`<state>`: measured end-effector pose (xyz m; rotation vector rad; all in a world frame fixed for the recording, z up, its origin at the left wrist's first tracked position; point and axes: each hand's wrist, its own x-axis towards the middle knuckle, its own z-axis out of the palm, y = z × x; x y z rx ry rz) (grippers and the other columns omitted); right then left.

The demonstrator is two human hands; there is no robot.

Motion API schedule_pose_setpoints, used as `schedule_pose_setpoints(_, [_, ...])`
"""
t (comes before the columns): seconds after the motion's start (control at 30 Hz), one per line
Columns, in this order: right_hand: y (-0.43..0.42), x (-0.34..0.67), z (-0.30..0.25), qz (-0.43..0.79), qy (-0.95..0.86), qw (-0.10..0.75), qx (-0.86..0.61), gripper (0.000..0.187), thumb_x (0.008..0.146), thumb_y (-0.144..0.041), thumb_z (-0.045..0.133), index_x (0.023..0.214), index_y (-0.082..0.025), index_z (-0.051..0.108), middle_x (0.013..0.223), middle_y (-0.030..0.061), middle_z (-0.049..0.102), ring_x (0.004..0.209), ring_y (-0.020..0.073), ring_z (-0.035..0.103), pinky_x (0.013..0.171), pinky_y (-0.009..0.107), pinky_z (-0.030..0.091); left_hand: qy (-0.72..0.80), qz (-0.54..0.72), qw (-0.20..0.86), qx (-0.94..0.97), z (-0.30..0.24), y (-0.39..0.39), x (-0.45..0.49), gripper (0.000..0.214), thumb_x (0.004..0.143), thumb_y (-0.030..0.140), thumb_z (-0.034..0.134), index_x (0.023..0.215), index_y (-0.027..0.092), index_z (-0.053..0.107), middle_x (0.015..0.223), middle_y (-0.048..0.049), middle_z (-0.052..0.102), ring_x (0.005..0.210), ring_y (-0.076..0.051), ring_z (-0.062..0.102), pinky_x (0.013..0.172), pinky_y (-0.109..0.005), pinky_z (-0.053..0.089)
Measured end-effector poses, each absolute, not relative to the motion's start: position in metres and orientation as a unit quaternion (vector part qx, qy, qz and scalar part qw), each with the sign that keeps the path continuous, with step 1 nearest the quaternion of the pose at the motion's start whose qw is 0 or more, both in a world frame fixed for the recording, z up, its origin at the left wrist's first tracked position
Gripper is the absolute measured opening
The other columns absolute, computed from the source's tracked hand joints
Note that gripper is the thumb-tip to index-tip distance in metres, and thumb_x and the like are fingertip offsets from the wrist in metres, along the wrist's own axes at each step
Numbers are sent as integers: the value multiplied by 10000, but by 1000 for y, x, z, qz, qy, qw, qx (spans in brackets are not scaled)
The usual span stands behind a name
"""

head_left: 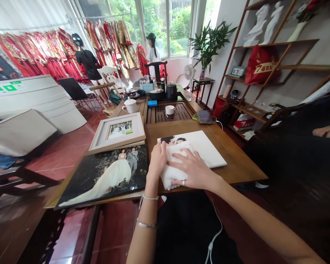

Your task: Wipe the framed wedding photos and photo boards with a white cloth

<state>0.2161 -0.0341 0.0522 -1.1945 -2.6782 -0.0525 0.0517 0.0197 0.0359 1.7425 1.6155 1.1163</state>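
A white photo panel (209, 148) printed with two people's heads lies on the wooden table in front of me. My right hand (194, 170) presses a bunched white cloth (172, 175) against the near left part of the panel, its fingers spread over the fabric and a ring on one digit. At the panel's left side, my left hand (158, 159) has its fingers together around the edge, touching the cloth; its fingertips are partly hidden. To the left lies a large dark wedding photo panel (112, 172). Behind that, a framed photo (120, 130) rests on another frame.
Beyond are a lidded white mug (130, 105), a slatted tea tray (161, 114) with a small white cup (169, 110), and a phone (205, 118) on a cable. A person in dark clothes is at right. Shelves, garment racks and two people stand farther back.
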Motion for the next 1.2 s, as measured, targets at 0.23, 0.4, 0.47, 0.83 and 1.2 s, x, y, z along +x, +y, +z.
schedule_pose_setpoints(0.23, [-40, 266, 36, -66, -864, 149, -476, 488, 869, -548, 546, 1306, -331, 569, 1390, 77, 528, 1192, 372, 420, 836, 529, 450, 575, 384, 169, 702, 10, 9, 62, 349, 962, 260, 357, 1213, 125, 558, 1375, -180, 537, 1394, -283, 373, 1162, -495, 271])
schedule_pose_setpoints(0.4, [-14, 312, 32, -73, -823, 155, -541, 476, 888, -567, 501, 1267, -296, 600, 1388, 92, 535, 1199, 366, 438, 788, 504, 484, 573, 360, 132, 724, -4, 8, 63, 461, 901, 214, 479, 1340, 75, 461, 1470, -228, 414, 1439, -316, 280, 1170, -491, 275])
schedule_pose_setpoints(0.47, [2, 324, 32, -58, -824, 149, -543, 470, 888, -568, 496, 1265, -306, 597, 1429, 76, 499, 1274, 371, 394, 831, 534, 476, 563, 361, 128, 733, -5, 9, 63, 451, 908, 212, 469, 1338, 76, 472, 1457, -222, 437, 1422, -301, 324, 1173, -471, 282])
schedule_pose_setpoints(0.83, [56, 295, 47, -10, -841, 101, -531, 884, 676, -802, 569, 1438, -382, 410, 1504, 79, 408, 1318, 434, 330, 942, 688, 356, 557, 388, 124, 724, 1, 12, 50, 384, 901, 100, 391, 1229, 127, 591, 1347, -146, 579, 1301, -234, 504, 1140, -423, 367])
schedule_pose_setpoints(1.2, [-34, 308, 42, -35, -885, 132, -445, 660, 798, -684, 560, 1385, -390, 490, 1418, 71, 506, 1254, 366, 404, 891, 549, 436, 559, 385, 142, 720, -4, 15, 53, 382, 893, 178, 487, 1270, 146, 542, 1393, -159, 522, 1350, -268, 440, 1154, -450, 331])
